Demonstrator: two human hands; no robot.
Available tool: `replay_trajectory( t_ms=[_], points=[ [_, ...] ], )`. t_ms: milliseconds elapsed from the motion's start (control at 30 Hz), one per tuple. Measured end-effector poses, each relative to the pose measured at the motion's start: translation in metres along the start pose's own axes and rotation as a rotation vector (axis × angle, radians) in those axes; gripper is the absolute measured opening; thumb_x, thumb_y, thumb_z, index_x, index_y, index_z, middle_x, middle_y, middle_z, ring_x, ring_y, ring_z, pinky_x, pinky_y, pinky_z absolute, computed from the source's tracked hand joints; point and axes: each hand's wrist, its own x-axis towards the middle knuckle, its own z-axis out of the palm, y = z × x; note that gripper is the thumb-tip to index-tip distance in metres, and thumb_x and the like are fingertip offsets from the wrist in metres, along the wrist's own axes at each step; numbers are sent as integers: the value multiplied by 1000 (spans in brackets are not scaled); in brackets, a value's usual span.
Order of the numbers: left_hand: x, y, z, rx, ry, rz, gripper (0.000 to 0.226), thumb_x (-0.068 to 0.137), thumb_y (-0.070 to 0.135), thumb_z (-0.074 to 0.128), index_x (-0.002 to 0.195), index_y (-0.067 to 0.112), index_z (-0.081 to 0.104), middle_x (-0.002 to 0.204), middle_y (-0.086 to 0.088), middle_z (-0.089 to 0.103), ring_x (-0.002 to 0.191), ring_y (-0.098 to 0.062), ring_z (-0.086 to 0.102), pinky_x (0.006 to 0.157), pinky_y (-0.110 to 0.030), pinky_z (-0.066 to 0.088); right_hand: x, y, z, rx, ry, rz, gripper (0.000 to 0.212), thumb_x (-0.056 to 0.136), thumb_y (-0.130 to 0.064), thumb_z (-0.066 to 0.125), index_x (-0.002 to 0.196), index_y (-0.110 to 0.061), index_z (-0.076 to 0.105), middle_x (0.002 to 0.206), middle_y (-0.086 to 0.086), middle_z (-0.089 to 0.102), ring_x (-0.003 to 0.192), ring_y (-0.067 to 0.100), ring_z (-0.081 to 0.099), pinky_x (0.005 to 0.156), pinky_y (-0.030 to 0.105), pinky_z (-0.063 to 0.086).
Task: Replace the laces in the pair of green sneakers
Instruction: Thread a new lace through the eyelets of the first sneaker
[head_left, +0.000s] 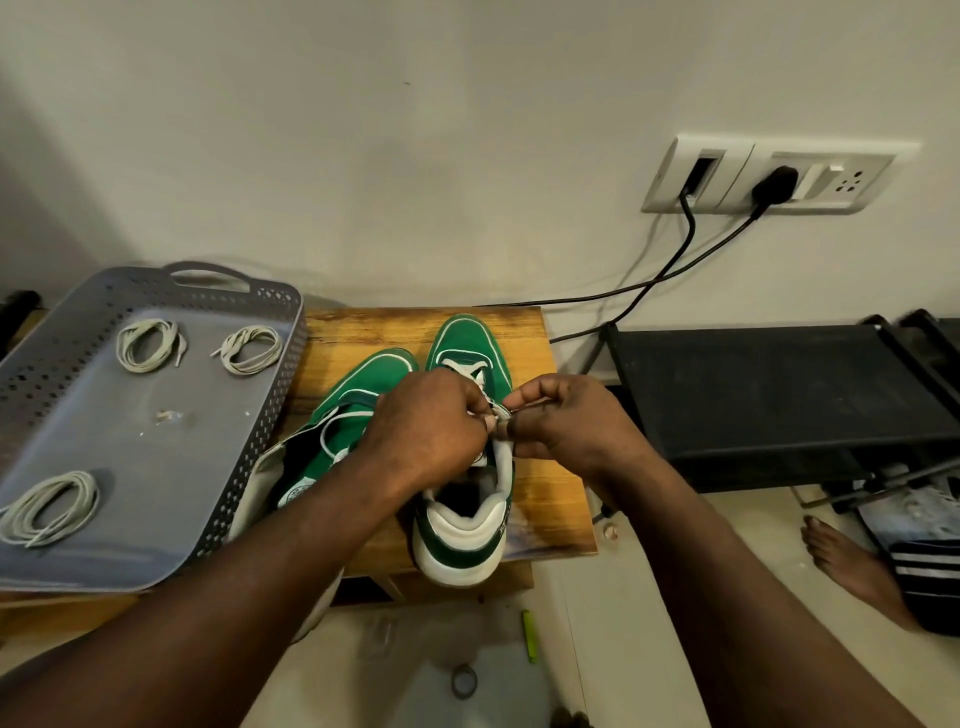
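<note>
both green sneakers are set on the wooden bench (550, 483), and a white lace (500, 413) is pinched between the curled fingers of the left hand (431, 431) and right hand (566, 421), over the tongue of the right-hand sneaker (467, 540). whether it is being drawn out or threaded in cannot be told. the other sneaker (374, 374) is seen loosely laced and three coiled laces (148, 345) lie in the grey tray (104, 447), so much is judged to remain.

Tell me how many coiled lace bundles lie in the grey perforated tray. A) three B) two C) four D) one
A: the grey perforated tray holds one lace bundle and a second at its far end, and a third at its near left corner.
</note>
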Motion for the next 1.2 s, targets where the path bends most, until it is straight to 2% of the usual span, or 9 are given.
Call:
replay_trajectory(
  t_ms=[233, 500, 667, 800, 933, 1000, 1067, 1133, 1200],
  points=[
    [-1, -4, -8, 77, 51, 6, 7, 89, 30, 76, 95, 30, 80, 89, 8, 75, 82, -14, 67, 66, -26, 45, 2, 1, 2, -6, -28, 5, 13, 85, -3, 82, 96, -7, 77, 91, 7, 80, 88, 23, 79, 84, 46, 65],
    [2, -4, 4, -92, 72, -60, 12, 88, 31, 75, 80, 23, 77, 78, 5, 73, 78, -18, 69, 75, -37, 59, 0, 2, 3, -22, -19, -13, 8, 89, -5, 78, 97, -8, 76, 91, 7, 79, 87, 23, 79, 84, 46, 66],
    [5, -6, 5, -145, 25, -84, 17, 89, 27, 76, 75, 18, 77, 73, 0, 74, 73, -18, 70, 75, -41, 61, -2, -2, 1, 101, -32, 29, 14, 97, -18, 73, 99, -5, 74, 92, 12, 79, 91, 32, 78, 79, 44, 66],
    [6, -7, -1, -138, -41, -54, 16, 90, 29, 75, 77, 21, 78, 74, 5, 74, 73, -14, 70, 74, -39, 61, 0, 0, 10, -108, 108, -94, 11, 97, -19, 73, 87, -14, 73, 82, 4, 77, 80, 24, 77, 72, 48, 66],
    [6, -8, -3, -101, -64, -23, 14, 93, 31, 73, 83, 25, 79, 80, 9, 74, 81, -12, 69, 84, -39, 59, 6, 6, 21, -420, 165, -214, 18, 100, -28, 64, 83, -24, 63, 82, -1, 71, 77, 24, 72, 68, 49, 64],
    [6, -9, -3, -54, -61, -17, 14, 93, 34, 71, 84, 27, 79, 81, 11, 73, 84, -14, 68, 91, -44, 57, 7, 5, 23, -422, 201, -174, 15, 102, -27, 59, 88, -23, 61, 87, 3, 71, 76, 27, 73, 68, 48, 64],
    [6, -9, -3, -16, -76, -19, 14, 93, 37, 71, 83, 29, 77, 81, 13, 72, 85, -15, 68, 95, -49, 54, 11, 5, 20, -167, 246, -10, 12, 105, -17, 53, 96, -19, 61, 92, 9, 73, 71, 27, 76, 66, 46, 65],
    [6, -9, -5, -45, -109, -31, 13, 93, 36, 72, 84, 28, 77, 82, 13, 73, 85, -14, 68, 93, -46, 56, 13, 8, 13, 9, 326, 161, 20, 105, -12, 50, 90, -20, 58, 92, 11, 74, 67, 26, 76, 67, 45, 65],
    [5, -10, -4, -124, -131, -48, 12, 92, 31, 74, 83, 25, 78, 83, 11, 74, 84, -14, 69, 89, -43, 58, 18, 15, 6, -191, 409, 171, 18, 103, -23, 53, 85, -22, 59, 90, 6, 73, 75, 25, 75, 73, 49, 65]
  ],
)
